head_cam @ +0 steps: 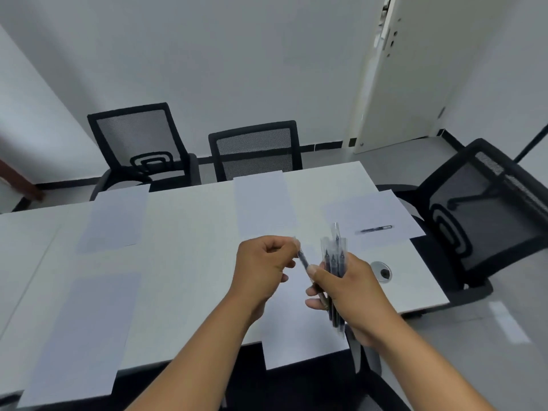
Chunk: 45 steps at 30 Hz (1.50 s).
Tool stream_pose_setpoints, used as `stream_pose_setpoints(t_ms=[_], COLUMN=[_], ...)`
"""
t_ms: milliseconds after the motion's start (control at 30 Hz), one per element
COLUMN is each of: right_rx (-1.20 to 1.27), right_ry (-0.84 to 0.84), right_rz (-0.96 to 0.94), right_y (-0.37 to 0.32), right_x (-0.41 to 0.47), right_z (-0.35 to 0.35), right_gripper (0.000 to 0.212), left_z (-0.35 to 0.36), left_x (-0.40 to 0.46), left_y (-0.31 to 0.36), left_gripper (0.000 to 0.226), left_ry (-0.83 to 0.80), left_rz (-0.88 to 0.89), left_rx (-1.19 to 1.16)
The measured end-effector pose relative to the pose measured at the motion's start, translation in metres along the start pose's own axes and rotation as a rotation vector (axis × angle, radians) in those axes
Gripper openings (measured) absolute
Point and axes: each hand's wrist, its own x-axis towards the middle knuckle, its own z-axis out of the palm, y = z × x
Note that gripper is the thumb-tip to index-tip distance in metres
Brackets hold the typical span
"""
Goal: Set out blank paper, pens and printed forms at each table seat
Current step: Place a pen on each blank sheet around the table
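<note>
A: Where is there room over the table [189, 232]?

B: The middle strip between the far sheets [114, 221] and the near sheet [86, 330] is bare; a hand could sweep along it.

A: And to the right?

B: The left hand [261, 271] and right hand [353, 289] hang there, close together, with a bundle of pens [335, 256] sticking up. Past them lie a grommet [381, 271] and a pen [373, 229] on the right sheet [370, 212].

A: The edges?

B: Two chairs [255, 149] stand tight against the far side, and another chair [480, 215] blocks the right end.
</note>
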Motion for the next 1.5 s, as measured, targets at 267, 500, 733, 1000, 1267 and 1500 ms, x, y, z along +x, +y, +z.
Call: stream_pose_setpoints(t_ms=[267,500,733,1000,1267,1500], right_rx=[-0.089,-0.215,-0.237,-0.25,-0.254,-0.259], right_ry=[0.059,0.022,-0.013,-0.021,-0.032,-0.042], right_rz=[0.102,0.138,0.157,0.18,0.181,0.205], right_y=[0.047,0.07,0.082,0.095,0.104,0.112], right_x=[0.018,0.032,0.046,0.06,0.069,0.069], right_z=[-0.021,-0.022,-0.014,-0.014,-0.02,-0.032], right_gripper=[0.02,0.029,0.026,0.025,0.024,0.025], left_z=[-0.003,0.001,0.009,0.019,0.025,0.029], left_x=[0.035,0.073,0.103,0.126,0.137,0.14], left_y=[-0.072,-0.131,-0.174,-0.191,-0.202,-0.207], left_gripper=[0.023,0.033,0.047,0.028,0.041,0.043], left_ry=[0.106,0.121,0.103,0.086,0.112,0.136], left_rz=[-0.221,-0.272,-0.322,-0.287,-0.26,-0.294], left_rx=[-0.033,0.195,0.414,0.528,0.645,0.644])
